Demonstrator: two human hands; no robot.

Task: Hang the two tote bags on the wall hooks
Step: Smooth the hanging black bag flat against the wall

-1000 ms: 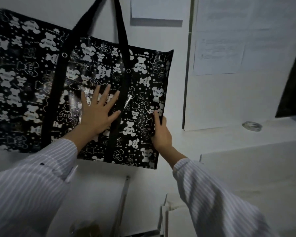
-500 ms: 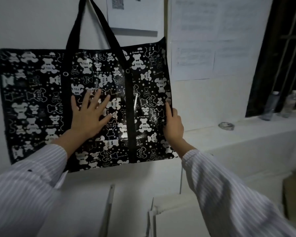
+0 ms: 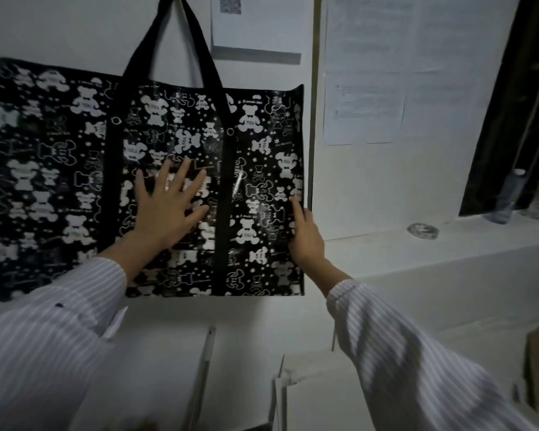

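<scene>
A black tote bag (image 3: 255,157) printed with white bears hangs flat against the white wall. Its black handles (image 3: 199,54) run up past the top of the frame, so the hook is hidden. A second bag (image 3: 44,169) with the same print hangs behind it on the left, partly covered. My left hand (image 3: 168,209) lies flat on the front bag's middle with fingers spread. My right hand (image 3: 305,237) grips the front bag's right edge, thumb on the front face.
Paper sheets (image 3: 364,110) are stuck to the wall on the right. A white ledge (image 3: 448,247) carries a tape roll (image 3: 423,230) and bottles (image 3: 511,197) by a dark window. White board-like panels (image 3: 308,396) stand below the bags.
The front bag has swung from tilted to level against the wall. Both hands stayed on it, the right sliding a little up its right edge. My view has shifted right.
</scene>
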